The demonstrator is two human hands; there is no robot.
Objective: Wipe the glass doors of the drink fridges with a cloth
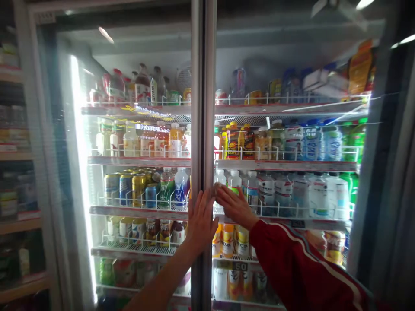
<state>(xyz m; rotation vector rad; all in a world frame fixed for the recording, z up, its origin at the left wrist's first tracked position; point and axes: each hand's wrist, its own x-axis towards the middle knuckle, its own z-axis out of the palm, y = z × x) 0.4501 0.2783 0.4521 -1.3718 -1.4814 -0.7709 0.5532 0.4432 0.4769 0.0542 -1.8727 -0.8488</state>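
Note:
A tall drinks fridge stands before me with two glass doors that meet at a metal centre post (pixel 203 108). My left hand (pixel 201 218), on a bare forearm, lies flat with fingers spread against the post and the left door's edge. My right hand (pixel 235 206), in a red sleeve with white stripes, rests on the right glass door (pixel 292 142). Its fingers are stretched out, with the tips at the door's inner edge beside the post. Neither hand holds anything. Both doors appear closed.
Inside are several wire shelves of bottles, with cans (pixel 129 188) at middle left and white-labelled bottles (pixel 301 194) at middle right. Store shelving (pixel 16 216) with goods stands to the left. A dark frame (pixel 389 172) borders the right.

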